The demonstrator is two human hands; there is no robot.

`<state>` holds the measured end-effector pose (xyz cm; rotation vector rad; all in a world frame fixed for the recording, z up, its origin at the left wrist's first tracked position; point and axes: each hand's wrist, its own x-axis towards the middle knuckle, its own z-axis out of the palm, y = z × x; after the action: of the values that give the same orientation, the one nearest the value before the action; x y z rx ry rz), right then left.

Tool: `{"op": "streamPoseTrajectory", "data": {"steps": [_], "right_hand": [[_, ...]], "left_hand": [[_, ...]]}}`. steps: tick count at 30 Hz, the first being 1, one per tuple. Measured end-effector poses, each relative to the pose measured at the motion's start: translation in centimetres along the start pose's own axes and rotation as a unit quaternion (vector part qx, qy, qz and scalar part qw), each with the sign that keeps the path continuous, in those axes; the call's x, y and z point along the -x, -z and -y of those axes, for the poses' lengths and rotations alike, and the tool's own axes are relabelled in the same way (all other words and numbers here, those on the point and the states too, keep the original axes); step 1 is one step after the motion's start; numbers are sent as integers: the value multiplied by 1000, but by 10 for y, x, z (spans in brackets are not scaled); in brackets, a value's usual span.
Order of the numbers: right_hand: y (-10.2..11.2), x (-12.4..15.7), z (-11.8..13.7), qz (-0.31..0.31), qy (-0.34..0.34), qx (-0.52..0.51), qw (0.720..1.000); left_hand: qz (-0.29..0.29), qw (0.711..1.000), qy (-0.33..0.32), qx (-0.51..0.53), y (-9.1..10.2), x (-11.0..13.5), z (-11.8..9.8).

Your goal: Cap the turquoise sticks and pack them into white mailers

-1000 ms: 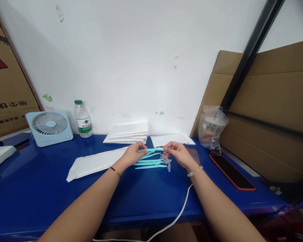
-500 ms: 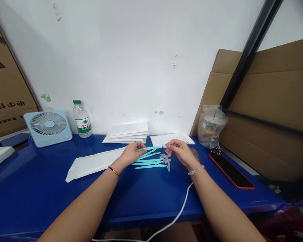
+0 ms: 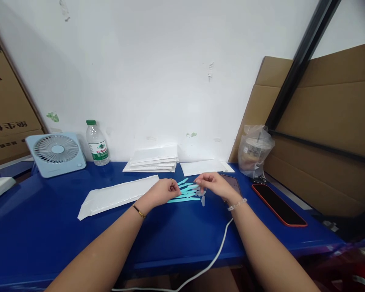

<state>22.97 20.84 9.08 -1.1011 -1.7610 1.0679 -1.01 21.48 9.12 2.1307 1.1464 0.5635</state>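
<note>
Cable: one, white [image 3: 221,248], curving along your near edge of the blue tabletop [image 3: 176,239].
Phone: one, orange-edged [image 3: 279,205], flat, right of your arm.
Left hand [image 3: 162,191]: your thumb and fingertips pinched, clamped on at least one of the teal sticks [image 3: 185,199].
Right hand [image 3: 213,184]: your fingertips bunched at the sticks' right ends; can't tell if anything's between them.
Teal sticks: four or more, overlapping, on the tabletop between and under your hands.
Clear pieces [image 3: 202,201]: two or more, clustered below your right fingertips; exact count hidden.
Long packet [image 3: 118,194]: one, white, beside your left hand; contents not visible.
Dark slab [image 3: 232,183]: one, partly behind your right hand.
Fan [image 3: 57,150]: one, light blue, far left.
Bottle [image 3: 98,144]: one, green cap on, right of fan; fill level unclear.
Bag [image 3: 249,132]: one, clear plastic, holding one lidded cup [image 3: 254,154], brownish inside.
Packet pile [image 3: 153,158]: several white, stacked by the wall [image 3: 158,73]; too tight to count.
</note>
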Motion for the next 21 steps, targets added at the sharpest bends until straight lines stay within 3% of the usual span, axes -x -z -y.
{"op": "streamPoseTrajectory", "data": {"steps": [3, 6, 10, 14, 17, 19, 21], "right_hand": [[12, -4, -13, -135, 8, 148, 980], [20, -10, -27, -187, -7, 278, 942], [18, -21, -35, -143, -51, 369, 917], [11, -33, -34, -88, -62, 411, 905], [7, -34, -34, -92, -50, 425, 899], [8, -31, -34, -98, -35, 410, 906], [12, -26, -34, -96, -23, 324, 941]], "left_hand": [[3, 999, -6, -41, -2, 2, 0], [-44, 995, 3, -94, 0, -7, 3], [-98, 979, 35, -174, 6, -29, 15], [-60, 981, 66, -171, 5, -45, 25], [-47, 983, 68, -162, 3, -46, 26], [-54, 984, 62, -156, 3, -42, 27], [-68, 987, 40, -137, 5, -37, 27]]}}
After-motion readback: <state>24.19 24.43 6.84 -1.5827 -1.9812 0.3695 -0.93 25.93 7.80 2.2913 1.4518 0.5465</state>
